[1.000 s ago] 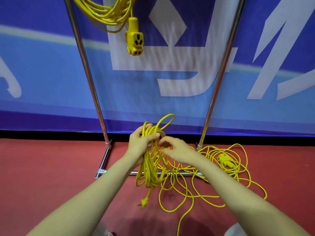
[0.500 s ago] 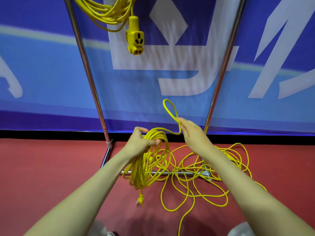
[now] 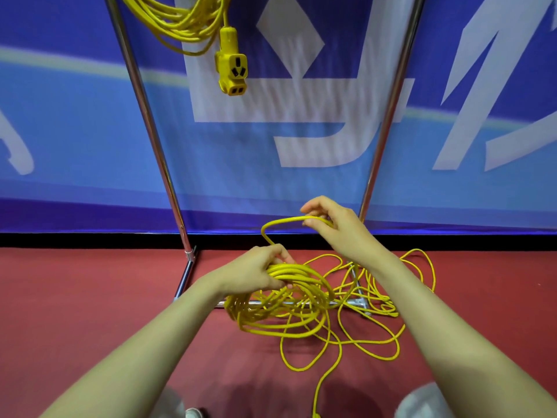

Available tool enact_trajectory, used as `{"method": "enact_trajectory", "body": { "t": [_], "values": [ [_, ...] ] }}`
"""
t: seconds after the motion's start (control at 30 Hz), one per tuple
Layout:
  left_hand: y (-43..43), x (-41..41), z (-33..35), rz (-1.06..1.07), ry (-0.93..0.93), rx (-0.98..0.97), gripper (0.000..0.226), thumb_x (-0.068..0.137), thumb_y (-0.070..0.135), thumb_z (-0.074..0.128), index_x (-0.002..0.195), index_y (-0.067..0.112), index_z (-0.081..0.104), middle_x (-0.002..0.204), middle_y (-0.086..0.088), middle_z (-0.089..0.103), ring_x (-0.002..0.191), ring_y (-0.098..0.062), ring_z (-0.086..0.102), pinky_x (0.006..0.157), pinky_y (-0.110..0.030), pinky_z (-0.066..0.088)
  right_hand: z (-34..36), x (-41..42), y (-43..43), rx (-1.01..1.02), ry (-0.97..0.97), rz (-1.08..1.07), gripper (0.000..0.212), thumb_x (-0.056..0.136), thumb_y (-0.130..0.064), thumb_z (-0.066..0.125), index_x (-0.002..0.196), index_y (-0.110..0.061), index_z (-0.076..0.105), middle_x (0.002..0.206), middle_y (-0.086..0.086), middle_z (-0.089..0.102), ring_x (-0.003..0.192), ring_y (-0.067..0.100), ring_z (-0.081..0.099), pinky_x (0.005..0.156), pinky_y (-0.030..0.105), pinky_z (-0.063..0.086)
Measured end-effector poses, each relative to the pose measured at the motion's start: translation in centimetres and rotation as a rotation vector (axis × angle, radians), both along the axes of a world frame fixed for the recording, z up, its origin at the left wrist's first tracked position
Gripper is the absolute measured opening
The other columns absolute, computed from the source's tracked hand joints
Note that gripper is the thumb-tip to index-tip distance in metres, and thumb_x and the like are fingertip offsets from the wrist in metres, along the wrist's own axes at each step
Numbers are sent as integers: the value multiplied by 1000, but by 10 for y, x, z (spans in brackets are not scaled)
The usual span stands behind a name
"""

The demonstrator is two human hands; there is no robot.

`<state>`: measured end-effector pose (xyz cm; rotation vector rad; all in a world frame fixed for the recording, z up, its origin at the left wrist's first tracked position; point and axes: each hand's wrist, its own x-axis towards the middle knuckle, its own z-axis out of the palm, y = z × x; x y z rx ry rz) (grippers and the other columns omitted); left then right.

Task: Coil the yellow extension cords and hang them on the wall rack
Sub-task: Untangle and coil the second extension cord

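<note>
Gripping coil [image 3: 283, 285] in left hand [image 3: 256, 271], right hand [image 3: 337, 227] pinching next loop; cord looks light, floppy, tangle-prone, best grabbed near bundle top.

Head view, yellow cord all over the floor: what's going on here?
A person is coiling a yellow extension cord. The left hand grips the gathered coil, while the right hand pinches a raised loop leading to it. Loose cord lies tangled on the red floor by the rack's base. Another coiled cord hangs on the rack, socket dangling.
</note>
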<state>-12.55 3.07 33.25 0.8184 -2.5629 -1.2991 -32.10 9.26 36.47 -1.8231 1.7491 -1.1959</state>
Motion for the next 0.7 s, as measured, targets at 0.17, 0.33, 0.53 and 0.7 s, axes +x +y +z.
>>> {"method": "enact_trajectory", "body": {
  "t": [0.17, 0.33, 0.53, 0.7],
  "values": [
    [2, -2, 2, -52, 51, -127, 30, 78, 0, 67, 102, 18, 62, 78, -2, 64, 63, -4, 51, 65, -21, 44, -6, -10, 1, 139, 82, 30, 5, 89, -16, 64, 90, -21, 64, 66, -8, 59, 45, 4, 49, 54, 16, 41],
    [5, 0, 5, -66, 212, -254, 36, 74, 5, 70, 104, 25, 67, 110, 0, 47, 76, -2, 55, 75, -13, 44, -10, -11, -2, 295, -50, 95, 4, 86, -18, 68, 87, -21, 69, 71, -7, 60, 53, 8, 45, 52, 17, 36],
    [5, -2, 13, 40, 240, -159, 38, 75, 1, 73, 107, 21, 70, 105, 2, 67, 79, 4, 61, 80, -25, 51, -1, -7, 6, 365, -346, 210, 8, 90, -14, 62, 94, -10, 69, 45, -8, 43, 42, 2, 35, 42, 13, 30],
    [-8, 3, 20, 165, 257, -36, 30, 77, 4, 73, 98, 26, 71, 70, 8, 66, 62, -6, 56, 61, -25, 48, -6, -13, -1, 343, -40, 71, 26, 92, -41, 57, 82, -18, 64, 62, -9, 58, 53, 0, 49, 52, 17, 40]
  ]
}}
